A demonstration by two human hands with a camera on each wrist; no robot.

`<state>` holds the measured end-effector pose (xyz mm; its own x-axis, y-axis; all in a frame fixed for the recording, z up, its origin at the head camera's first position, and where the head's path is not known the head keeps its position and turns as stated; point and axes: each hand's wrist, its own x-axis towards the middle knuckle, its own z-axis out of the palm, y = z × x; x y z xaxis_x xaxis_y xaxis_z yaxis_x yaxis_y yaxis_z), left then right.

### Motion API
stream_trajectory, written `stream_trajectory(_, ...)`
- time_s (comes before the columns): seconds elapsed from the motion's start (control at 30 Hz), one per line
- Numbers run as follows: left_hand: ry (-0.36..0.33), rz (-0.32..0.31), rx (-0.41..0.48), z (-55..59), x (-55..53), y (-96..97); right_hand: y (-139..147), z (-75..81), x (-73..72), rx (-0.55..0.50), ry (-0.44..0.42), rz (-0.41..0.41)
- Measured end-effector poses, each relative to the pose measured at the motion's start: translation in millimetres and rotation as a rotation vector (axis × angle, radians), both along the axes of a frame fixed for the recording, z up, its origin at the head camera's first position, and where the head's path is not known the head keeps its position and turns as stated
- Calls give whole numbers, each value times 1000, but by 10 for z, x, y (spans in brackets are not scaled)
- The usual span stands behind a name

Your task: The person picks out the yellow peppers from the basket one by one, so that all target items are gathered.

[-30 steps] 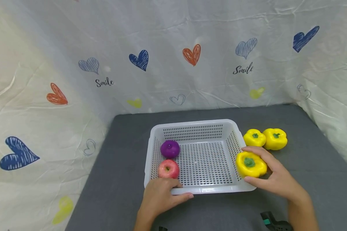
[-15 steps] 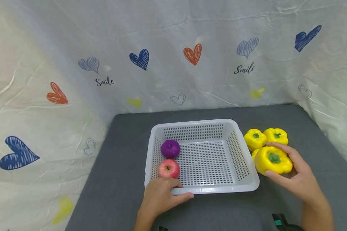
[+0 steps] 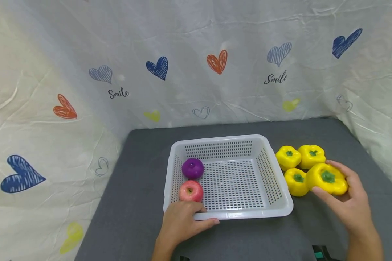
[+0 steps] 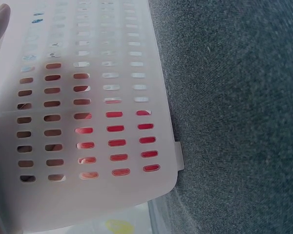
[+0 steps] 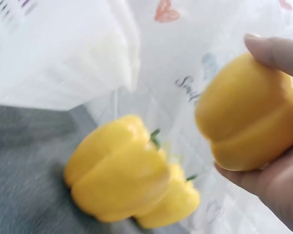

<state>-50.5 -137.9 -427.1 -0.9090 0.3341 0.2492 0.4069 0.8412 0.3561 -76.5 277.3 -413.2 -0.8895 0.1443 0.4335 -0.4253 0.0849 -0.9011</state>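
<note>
My right hand [image 3: 352,195] grips a yellow bell pepper [image 3: 327,179] between thumb and fingers, raised off the cloth in the right wrist view [image 5: 249,114]. Just left of it stands another yellow pepper [image 3: 296,182], and two more peppers [image 3: 288,158] sit behind, right of the basket. The white perforated basket [image 3: 241,215] has its front rim pinched by my left hand [image 3: 183,221], thumb outside and fingers over the edge. Inside, along the left wall, lie a red apple [image 3: 191,191] and a round purple vegetable [image 3: 192,168]. Red shows through the basket's slots [image 4: 117,143] in the left wrist view.
A dark grey cloth [image 3: 140,181] covers the table. Behind and to the left hangs a pale curtain [image 3: 183,98] printed with hearts and the word Smile. A black strap piece [image 3: 320,252] shows near the right wrist.
My right hand has moved right with the bell pepper, away from the basket's right rim, uncovering the pepper on the cloth beside the basket. The left hand and basket have stayed in place.
</note>
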Motion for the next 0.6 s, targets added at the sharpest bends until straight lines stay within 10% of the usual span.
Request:
stream_trajectory(0.23,19,-7,-1,-17,-6,-1,31,-169,-42,91,-232,-337)
stream_trajectory(0.6,6,-4,0,-6,-2,0,91,-344,-93,208,-409,-448)
